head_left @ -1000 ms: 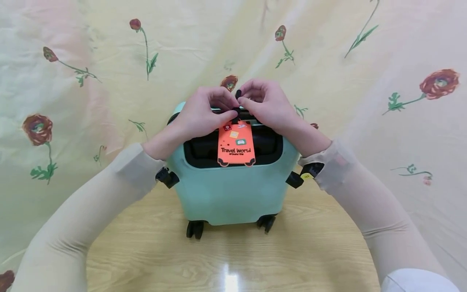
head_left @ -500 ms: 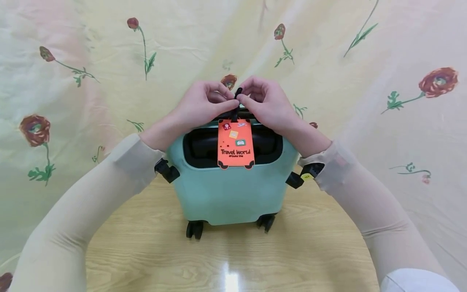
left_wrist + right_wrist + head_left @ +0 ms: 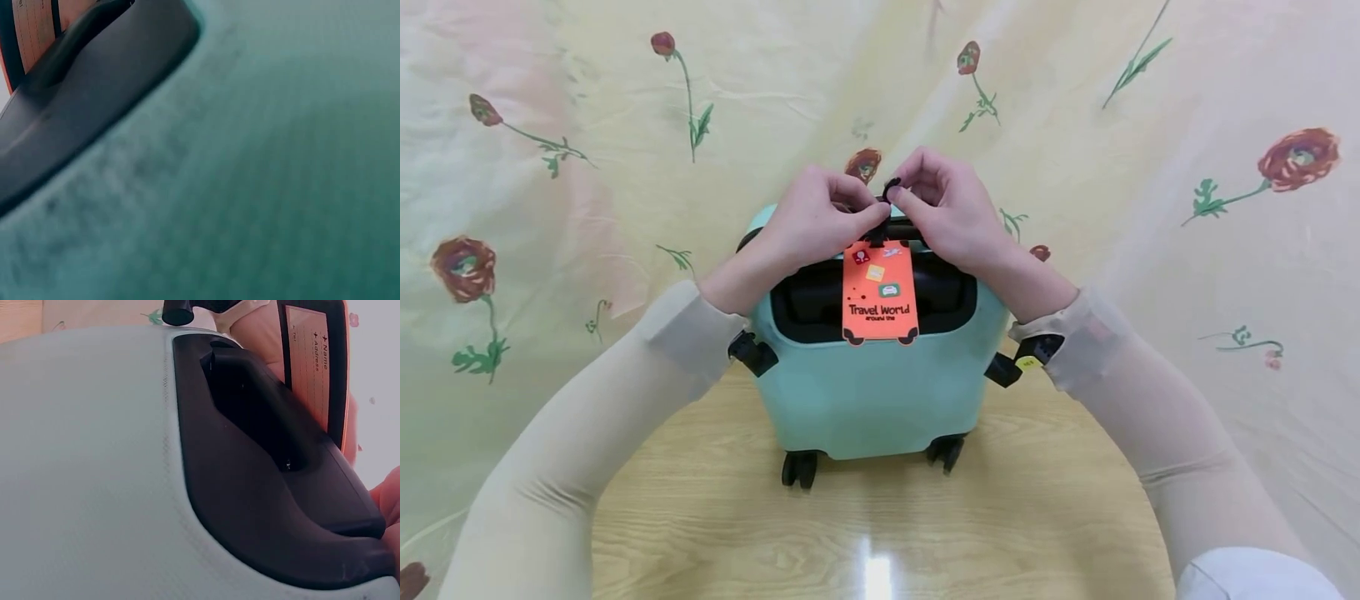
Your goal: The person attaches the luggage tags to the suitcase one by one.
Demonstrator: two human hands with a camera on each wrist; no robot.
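An orange luggage tag [image 3: 880, 292] printed "Travel World" hangs in front of the black handle [image 3: 940, 293] of a mint-green suitcase [image 3: 880, 392]. My left hand [image 3: 820, 218] pinches the tag's black strap [image 3: 880, 235] between thumb and fingertips, just above the tag. Right beside it, my right hand [image 3: 958, 212] pinches the strap's upper end, which curls over the thumb. The right wrist view shows the back of the luggage tag [image 3: 312, 369], a card with name and address lines, beside the handle [image 3: 325, 481]. Fingers partly hide the strap between the hands.
The suitcase stands on its black wheels [image 3: 800, 469] on a wood-grain surface [image 3: 880, 517]. A flower-printed cloth [image 3: 760, 83] hangs behind it and along both sides. Small black cameras sit at both wrists.
The strap's free end rose between the hands, and is now bent over at my right fingertips. My left hand first lifted towards the right one. The whole head view has shifted slightly.
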